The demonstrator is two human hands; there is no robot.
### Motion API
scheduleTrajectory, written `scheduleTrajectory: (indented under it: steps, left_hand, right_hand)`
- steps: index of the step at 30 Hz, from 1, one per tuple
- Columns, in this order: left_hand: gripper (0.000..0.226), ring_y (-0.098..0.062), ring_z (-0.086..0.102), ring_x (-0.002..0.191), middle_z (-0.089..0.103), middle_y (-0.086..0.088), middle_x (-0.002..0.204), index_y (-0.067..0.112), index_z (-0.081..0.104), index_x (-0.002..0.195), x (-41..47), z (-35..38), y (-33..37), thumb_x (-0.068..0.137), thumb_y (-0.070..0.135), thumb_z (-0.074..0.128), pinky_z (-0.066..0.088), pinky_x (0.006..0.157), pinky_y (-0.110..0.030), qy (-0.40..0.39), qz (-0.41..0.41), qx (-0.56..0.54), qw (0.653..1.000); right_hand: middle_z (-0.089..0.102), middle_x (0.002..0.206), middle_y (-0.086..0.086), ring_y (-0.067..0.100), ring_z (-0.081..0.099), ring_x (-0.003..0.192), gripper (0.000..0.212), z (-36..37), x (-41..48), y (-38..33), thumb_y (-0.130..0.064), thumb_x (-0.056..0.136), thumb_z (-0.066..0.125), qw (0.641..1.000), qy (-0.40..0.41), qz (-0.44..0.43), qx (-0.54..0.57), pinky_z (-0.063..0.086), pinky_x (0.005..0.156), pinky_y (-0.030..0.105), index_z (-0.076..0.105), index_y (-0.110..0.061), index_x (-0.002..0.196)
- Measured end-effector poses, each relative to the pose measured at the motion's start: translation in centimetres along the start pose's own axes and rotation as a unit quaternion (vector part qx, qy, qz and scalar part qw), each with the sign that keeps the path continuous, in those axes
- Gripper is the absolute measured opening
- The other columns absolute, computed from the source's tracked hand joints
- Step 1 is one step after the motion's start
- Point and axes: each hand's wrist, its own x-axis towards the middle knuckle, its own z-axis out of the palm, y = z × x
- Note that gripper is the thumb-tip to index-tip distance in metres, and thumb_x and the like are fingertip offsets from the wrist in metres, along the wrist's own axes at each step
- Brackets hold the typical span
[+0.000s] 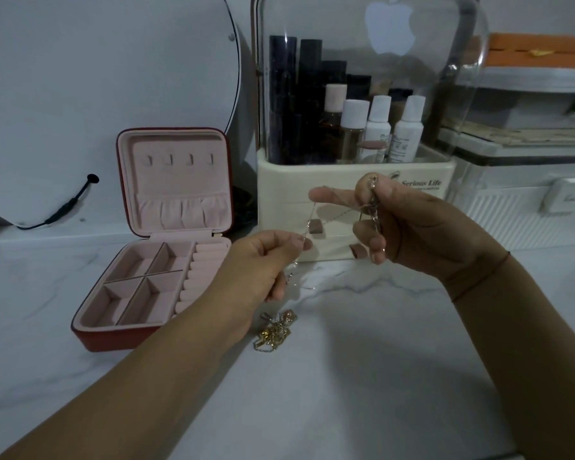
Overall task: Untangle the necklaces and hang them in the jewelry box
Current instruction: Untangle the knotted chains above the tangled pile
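Note:
A thin silver necklace chain (336,216) stretches in the air between my two hands. My left hand (263,260) pinches its lower end, and a loose bit hangs below the fingers. My right hand (412,224) is raised higher and grips the chain's other part, with a thicker linked section dangling by the fingers. A tangled pile of gold necklaces (274,332) lies on the marble counter below my left wrist. The red jewelry box (153,240) stands open at the left, pink inside, with several hooks (180,159) in its upright lid.
A cream cosmetics organiser (356,180) with a clear dome and bottles stands right behind my hands. A round mirror (107,78) with a black cable leans at the back left. White storage cases (528,180) sit at the back right.

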Motion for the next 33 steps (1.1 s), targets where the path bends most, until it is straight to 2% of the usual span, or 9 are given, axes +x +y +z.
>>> scheduleTrajectory:
  steps: [5,12,16,21,24,26,28,30,33]
  left_hand:
    - [0.017,-0.011,0.061,0.047,0.074,-0.004,0.078,0.005,0.070,0.090,-0.1,0.2,0.1,0.092,0.014,0.056,0.050,0.048,-0.018,-0.041,-0.052,-0.067,0.996]
    - [0.009,-0.002,0.052,0.049,0.064,0.002,0.058,0.006,0.074,0.087,0.2,-0.1,-0.4,0.080,0.004,0.069,0.045,0.052,-0.012,-0.052,-0.070,0.001,0.996]
    - [0.017,-0.007,0.036,0.055,0.052,0.006,0.055,0.009,0.076,0.085,0.1,-0.2,-0.2,0.070,0.018,0.074,0.035,0.062,-0.019,-0.046,-0.037,-0.048,0.997]
    - [0.018,-0.005,0.041,0.054,0.064,0.002,0.065,0.011,0.077,0.079,0.0,0.0,0.3,0.067,0.020,0.067,0.034,0.046,-0.013,-0.092,-0.030,-0.183,0.978]
    - [0.022,-0.005,0.039,0.043,0.064,-0.001,0.063,0.013,0.075,0.085,0.0,0.0,0.2,0.072,0.026,0.064,0.028,0.038,-0.014,-0.083,-0.035,-0.184,0.979]
    - [0.025,-0.004,0.034,0.037,0.070,-0.003,0.075,0.011,0.073,0.091,0.1,-0.1,0.1,0.074,0.027,0.062,0.023,0.035,-0.013,-0.075,-0.037,-0.171,0.982]
    - [0.028,-0.003,0.030,0.035,0.069,-0.002,0.080,0.010,0.072,0.093,0.1,-0.1,0.0,0.074,0.027,0.062,0.020,0.033,-0.013,-0.074,-0.044,-0.169,0.982]
    - [0.026,-0.002,0.027,0.035,0.064,0.001,0.076,0.010,0.073,0.091,0.1,0.0,-0.1,0.073,0.026,0.063,0.017,0.033,-0.012,-0.068,-0.058,-0.165,0.982]
    - [0.015,-0.003,0.028,0.037,0.062,0.003,0.075,0.011,0.072,0.083,0.1,-0.1,-0.3,0.077,0.023,0.065,0.015,0.034,-0.013,-0.071,-0.076,-0.155,0.982]
  right_hand:
    - [0.051,0.140,0.013,0.008,0.054,0.054,0.017,0.4,0.0,-0.2,-0.031,0.091,0.051,0.998,0.062,-0.002,-0.032,0.050,0.052,0.022,0.054,-0.014,0.089]
    - [0.060,0.130,0.011,0.003,0.042,0.043,0.015,0.9,-0.1,-0.4,-0.024,0.094,0.037,0.993,0.113,-0.011,-0.041,0.040,0.040,0.016,0.043,-0.012,0.088]
    - [0.072,0.086,-0.009,0.000,0.039,0.040,0.018,1.0,-0.1,-0.6,-0.023,0.097,0.026,0.994,0.100,-0.006,-0.050,0.034,0.037,0.010,0.039,-0.013,0.089]
    - [0.066,0.118,0.012,0.006,0.053,0.056,0.016,0.3,0.2,0.1,-0.028,0.089,0.048,0.990,0.131,0.007,-0.043,0.048,0.052,0.019,0.054,-0.013,0.088]
    - [0.066,0.117,0.016,0.012,0.064,0.078,0.019,0.1,0.6,1.0,-0.027,0.087,0.054,0.989,0.119,0.054,-0.072,0.055,0.073,0.026,0.066,-0.013,0.088]
    - [0.068,0.112,0.012,0.012,0.064,0.085,0.031,0.0,0.8,1.2,-0.028,0.087,0.051,0.982,0.128,0.080,-0.114,0.054,0.080,0.027,0.067,-0.006,0.102]
    - [0.068,0.102,0.009,0.012,0.063,0.084,0.033,0.0,0.8,1.1,-0.030,0.087,0.051,0.978,0.150,0.071,-0.127,0.052,0.079,0.027,0.071,-0.008,0.102]
    - [0.063,0.095,0.010,0.012,0.060,0.077,0.027,0.1,0.7,0.8,-0.029,0.088,0.052,0.978,0.181,0.034,-0.101,0.051,0.074,0.027,0.075,-0.017,0.083]
    - [0.058,0.078,0.003,0.009,0.054,0.065,0.023,-0.1,0.7,0.2,-0.025,0.093,0.050,0.975,0.221,-0.021,-0.005,0.052,0.062,0.020,0.062,-0.014,0.077]
